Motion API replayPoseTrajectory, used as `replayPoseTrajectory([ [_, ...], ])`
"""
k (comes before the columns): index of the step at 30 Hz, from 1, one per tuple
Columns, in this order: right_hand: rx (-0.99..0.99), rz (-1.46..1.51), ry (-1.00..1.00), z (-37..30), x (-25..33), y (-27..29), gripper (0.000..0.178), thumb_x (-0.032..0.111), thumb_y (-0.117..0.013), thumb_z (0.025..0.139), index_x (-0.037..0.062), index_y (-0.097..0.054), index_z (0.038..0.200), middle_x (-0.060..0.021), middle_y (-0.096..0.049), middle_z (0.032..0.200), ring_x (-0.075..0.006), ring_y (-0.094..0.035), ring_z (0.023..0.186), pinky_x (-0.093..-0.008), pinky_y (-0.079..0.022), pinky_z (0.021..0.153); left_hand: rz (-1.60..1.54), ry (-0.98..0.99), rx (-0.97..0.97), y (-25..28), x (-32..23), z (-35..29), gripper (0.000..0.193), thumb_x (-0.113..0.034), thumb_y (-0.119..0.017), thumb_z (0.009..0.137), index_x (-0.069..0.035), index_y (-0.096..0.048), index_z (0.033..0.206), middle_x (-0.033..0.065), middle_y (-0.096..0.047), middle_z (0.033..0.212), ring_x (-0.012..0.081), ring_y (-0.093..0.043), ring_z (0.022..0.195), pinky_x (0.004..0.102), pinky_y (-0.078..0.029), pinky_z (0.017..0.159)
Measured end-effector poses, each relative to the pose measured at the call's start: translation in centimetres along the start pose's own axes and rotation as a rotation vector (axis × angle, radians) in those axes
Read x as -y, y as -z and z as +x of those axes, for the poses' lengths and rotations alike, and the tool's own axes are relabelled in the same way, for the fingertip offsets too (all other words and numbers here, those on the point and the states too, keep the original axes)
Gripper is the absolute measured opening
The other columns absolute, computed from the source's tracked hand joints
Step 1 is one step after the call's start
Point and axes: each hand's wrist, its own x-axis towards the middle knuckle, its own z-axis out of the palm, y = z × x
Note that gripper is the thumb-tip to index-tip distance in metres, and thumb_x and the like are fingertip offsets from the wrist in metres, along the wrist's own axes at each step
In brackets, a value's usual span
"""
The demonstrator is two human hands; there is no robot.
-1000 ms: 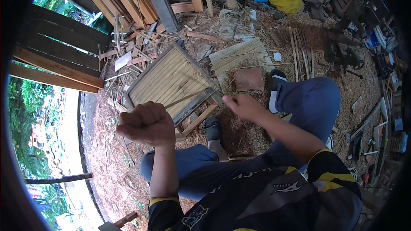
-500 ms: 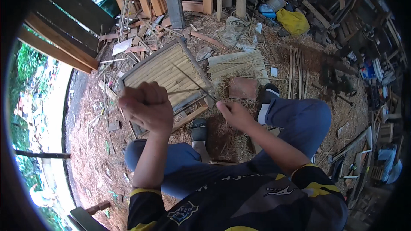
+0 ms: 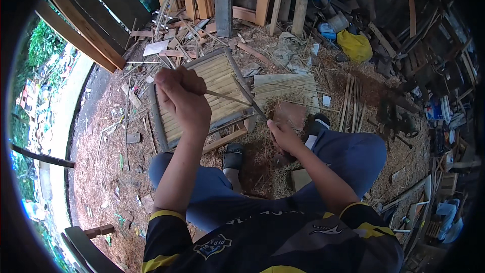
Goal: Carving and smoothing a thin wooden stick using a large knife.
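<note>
Above sawdust, left hand (image 3: 183, 98) and right hand (image 3: 284, 135) seemingly grip a bamboo strip (image 3: 228, 97).

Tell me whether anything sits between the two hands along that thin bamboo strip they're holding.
Nothing visible does. The left hand is shut on one end of the bamboo strip, and the right hand grips the blade that meets it. The woven bamboo panel lies below on the ground, not between them.
</note>
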Motion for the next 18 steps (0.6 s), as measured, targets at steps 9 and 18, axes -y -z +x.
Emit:
replayPoseTrajectory([
  [9,-0.105,-0.216,0.311,-1.5,5.9,-2.7,0.064,0.056,-0.045,0.105,-0.0017,-0.063,0.084,-0.0136,-0.059,0.067,-0.0262,-0.061,0.066,-0.0398,-0.047,0.067,0.008,0.019,0.014,-2.2,0.2,0.5,0.040,-0.038,-0.043,0.112,-0.012,-0.037,0.081,-0.0041,-0.031,0.061,0.0051,-0.026,0.049,0.0252,-0.020,0.042],
  [18,-0.099,-0.151,0.218,-0.1,3.3,-3.3,0.065,0.056,-0.045,0.105,-0.0018,-0.063,0.082,-0.0135,-0.061,0.069,-0.0239,-0.061,0.065,-0.0400,-0.048,0.066,0.040,0.016,-0.084,-0.9,0.8,2.1,0.038,-0.036,-0.042,0.113,-0.012,-0.039,0.082,-0.0038,-0.037,0.059,0.0047,-0.031,0.046,0.0242,-0.023,0.040],
])
